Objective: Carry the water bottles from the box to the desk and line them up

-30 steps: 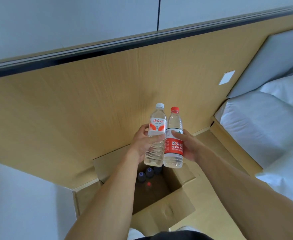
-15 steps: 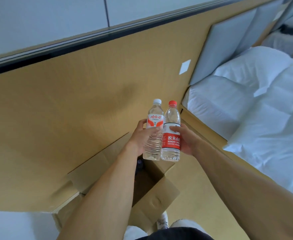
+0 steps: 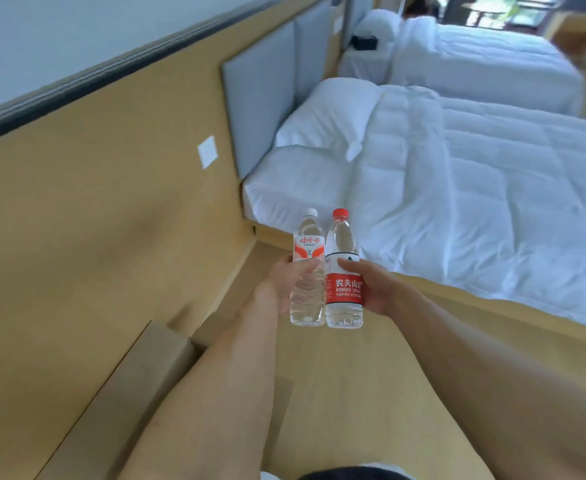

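Out in front of the chest, held up over the wood-look floor, are two clear plastic water bottles side by side and touching: the white-capped bottle with the orange-and-white label [image 3: 307,271] in the left hand [image 3: 286,282], and the red-capped bottle with the red label [image 3: 344,271] in the right hand [image 3: 374,287]. Each hand is wrapped around the middle of its own bottle, thumb across the front, fingers behind, so both are closed on a load. Both bottles look full and sealed, so I'd guess a bit of heft each, but easy one-handed stuff. Thin plastic like this gives a little when you squeeze, and the bare lower part is probably slicker than the label band, so mid-body around the label seems the sensible place to hold, which is where they're held now. Not fragile really, a drop would likely just dent one. Count: two bottles, two caps (one white, one red), both upright. The brown cardboard box [image 3: 153,368] shows only as a flap at lower left, its inside hidden, so no idea how many are left in it. No desk in sight, just two white-duvet beds [image 3: 475,188] ahead.
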{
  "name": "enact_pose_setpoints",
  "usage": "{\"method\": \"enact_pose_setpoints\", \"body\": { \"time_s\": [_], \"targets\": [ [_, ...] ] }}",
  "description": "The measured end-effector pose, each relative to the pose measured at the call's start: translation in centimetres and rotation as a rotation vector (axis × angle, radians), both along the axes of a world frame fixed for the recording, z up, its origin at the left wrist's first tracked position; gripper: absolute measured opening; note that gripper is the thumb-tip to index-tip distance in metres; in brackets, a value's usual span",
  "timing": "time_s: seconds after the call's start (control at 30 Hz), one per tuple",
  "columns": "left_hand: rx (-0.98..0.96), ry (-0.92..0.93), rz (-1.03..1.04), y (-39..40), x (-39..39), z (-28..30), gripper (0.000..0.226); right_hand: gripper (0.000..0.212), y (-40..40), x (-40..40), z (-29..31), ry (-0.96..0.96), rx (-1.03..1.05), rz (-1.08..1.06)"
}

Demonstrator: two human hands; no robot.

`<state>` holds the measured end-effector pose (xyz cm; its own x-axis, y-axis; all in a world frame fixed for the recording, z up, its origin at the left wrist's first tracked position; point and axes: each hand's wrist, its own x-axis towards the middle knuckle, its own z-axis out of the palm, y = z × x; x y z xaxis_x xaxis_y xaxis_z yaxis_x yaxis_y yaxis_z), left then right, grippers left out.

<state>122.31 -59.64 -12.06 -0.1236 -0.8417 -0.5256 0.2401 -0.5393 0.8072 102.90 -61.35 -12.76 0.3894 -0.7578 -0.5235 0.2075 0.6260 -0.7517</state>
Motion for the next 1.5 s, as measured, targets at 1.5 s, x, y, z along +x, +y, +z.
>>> {"method": "enact_pose_setpoints", "body": {
  "time_s": [1.5],
  "targets": [
    [-0.006,-0.033,-1.358,-6.7,-75.2,0.8,0.048,0.035,14.6,-62.9,2.0,0.269,0.242,-1.303]
  ]
}}
